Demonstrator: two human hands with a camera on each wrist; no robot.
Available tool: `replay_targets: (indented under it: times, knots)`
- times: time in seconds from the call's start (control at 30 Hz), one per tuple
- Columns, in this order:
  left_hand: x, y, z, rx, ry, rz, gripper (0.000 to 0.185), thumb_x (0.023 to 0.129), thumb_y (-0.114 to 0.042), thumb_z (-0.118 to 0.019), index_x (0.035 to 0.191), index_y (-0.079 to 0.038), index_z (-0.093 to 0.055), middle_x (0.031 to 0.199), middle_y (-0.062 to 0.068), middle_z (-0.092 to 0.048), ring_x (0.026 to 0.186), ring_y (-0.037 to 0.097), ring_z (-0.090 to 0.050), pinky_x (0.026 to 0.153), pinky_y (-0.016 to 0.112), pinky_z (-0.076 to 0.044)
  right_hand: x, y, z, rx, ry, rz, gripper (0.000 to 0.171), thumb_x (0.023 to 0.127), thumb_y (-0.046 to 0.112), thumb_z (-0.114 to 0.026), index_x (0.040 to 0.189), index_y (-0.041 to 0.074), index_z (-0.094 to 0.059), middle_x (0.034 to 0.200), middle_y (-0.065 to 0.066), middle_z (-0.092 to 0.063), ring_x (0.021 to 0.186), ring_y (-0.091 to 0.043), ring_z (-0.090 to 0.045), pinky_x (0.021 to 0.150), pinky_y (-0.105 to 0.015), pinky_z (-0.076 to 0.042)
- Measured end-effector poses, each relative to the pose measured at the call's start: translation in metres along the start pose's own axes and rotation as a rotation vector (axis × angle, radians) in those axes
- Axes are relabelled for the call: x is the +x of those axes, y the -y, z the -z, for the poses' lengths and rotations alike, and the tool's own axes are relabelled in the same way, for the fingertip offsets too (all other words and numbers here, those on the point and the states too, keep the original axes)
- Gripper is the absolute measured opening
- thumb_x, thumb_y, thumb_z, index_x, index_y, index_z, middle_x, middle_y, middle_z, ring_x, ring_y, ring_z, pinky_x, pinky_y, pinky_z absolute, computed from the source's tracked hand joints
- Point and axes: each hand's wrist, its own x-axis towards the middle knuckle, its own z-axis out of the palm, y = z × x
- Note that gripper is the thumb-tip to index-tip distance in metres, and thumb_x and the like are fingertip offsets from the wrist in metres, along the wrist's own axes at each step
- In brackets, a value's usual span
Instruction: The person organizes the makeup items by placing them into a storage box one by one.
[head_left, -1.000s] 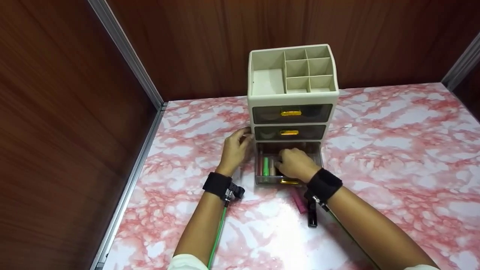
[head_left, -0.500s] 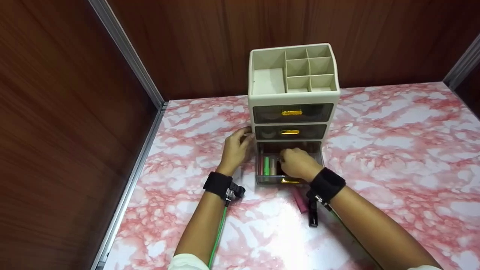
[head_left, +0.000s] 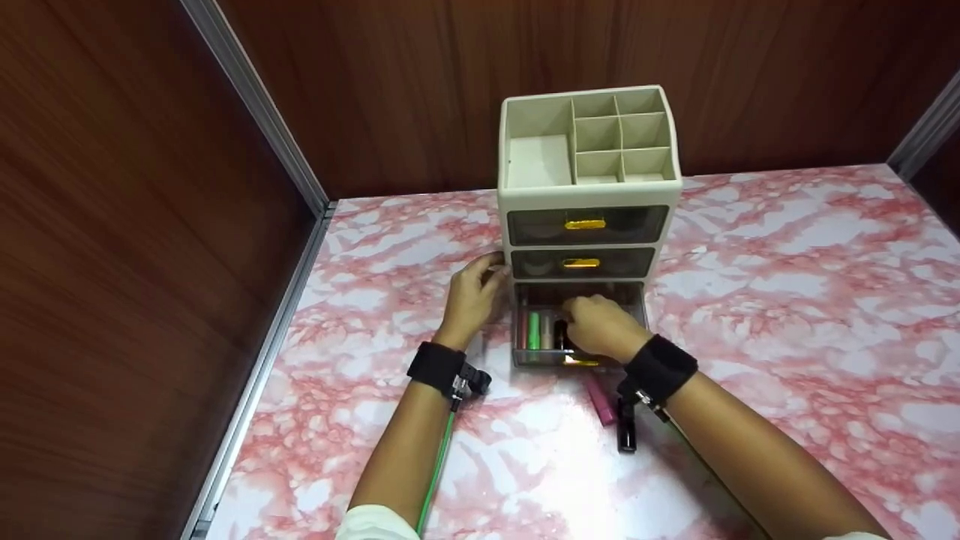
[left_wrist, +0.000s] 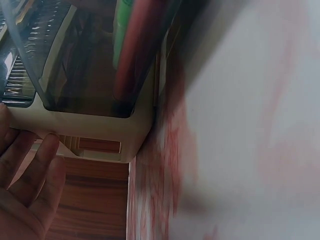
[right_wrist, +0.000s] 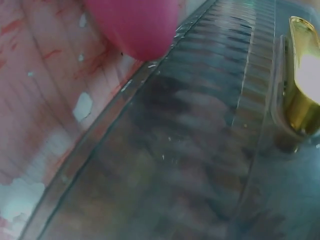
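Observation:
A cream organizer (head_left: 517,196) with three smoky drawers stands on the pink marble table (head_left: 787,300). Its bottom drawer (head_left: 540,358) is pulled out. Inside lie a red tube (head_left: 522,330), a green tube (head_left: 533,331), a beige one and a dark tube (head_left: 559,335). My right hand (head_left: 596,326) reaches into that drawer with fingers curled down over the contents; what they touch is hidden. My left hand (head_left: 471,300) rests with relaxed fingers against the organizer's lower left side. The left wrist view shows the left hand (left_wrist: 25,190) beside the drawer's corner, with the green tube (left_wrist: 122,30) and red tube (left_wrist: 135,50) inside.
A pink tube (head_left: 598,400) lies on the table just in front of the drawer, under my right wrist. The right wrist view shows the pink tube (right_wrist: 132,25) close by, and the drawer's gold handle (right_wrist: 300,95). Wooden walls (head_left: 150,225) close in the left and the back.
My right hand has shifted slightly right inside the drawer, and a dark tube now shows beside the beige one. The left hand has stayed put.

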Motion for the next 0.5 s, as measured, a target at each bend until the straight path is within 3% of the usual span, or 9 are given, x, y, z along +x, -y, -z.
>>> replay_targets:
  times: [0.17, 0.33, 0.5]
  knots:
    - [0.0, 0.0, 0.0, -0.006, -0.001, -0.003, 0.026, 0.097, -0.025, -0.062, 0.114, -0.006, -0.069, 0.104, 0.004, -0.07, 0.083, 0.011, -0.065, 0.077, 0.026, -0.051, -0.003, -0.002, 0.005, 0.006, -0.062, 0.037, 0.029, 0.083, 0.004, -0.052, 0.106, -0.001, -0.068, 0.091, -0.016, -0.068, 0.081, -0.031, -0.062, 0.075, -0.05, -0.052]
    - [0.0, 0.001, 0.0, -0.008, -0.008, -0.014, 0.026, 0.097, -0.025, -0.062, 0.114, -0.005, -0.069, 0.102, 0.005, -0.07, 0.084, 0.011, -0.064, 0.077, 0.026, -0.052, -0.01, -0.004, 0.012, 0.047, -0.185, 0.05, 0.032, 0.089, 0.006, -0.052, 0.116, -0.001, -0.068, 0.096, -0.018, -0.07, 0.075, -0.028, -0.063, 0.074, -0.048, -0.053]
    - [0.0, 0.001, 0.0, -0.002, -0.007, -0.013, 0.026, 0.097, -0.024, -0.062, 0.114, -0.005, -0.069, 0.103, 0.005, -0.07, 0.085, 0.012, -0.064, 0.078, 0.026, -0.051, -0.023, -0.006, 0.02, 0.093, -0.293, 0.104, 0.023, 0.093, 0.013, -0.06, 0.11, 0.002, -0.07, 0.081, -0.007, -0.068, 0.054, -0.016, -0.054, 0.056, -0.039, -0.049]
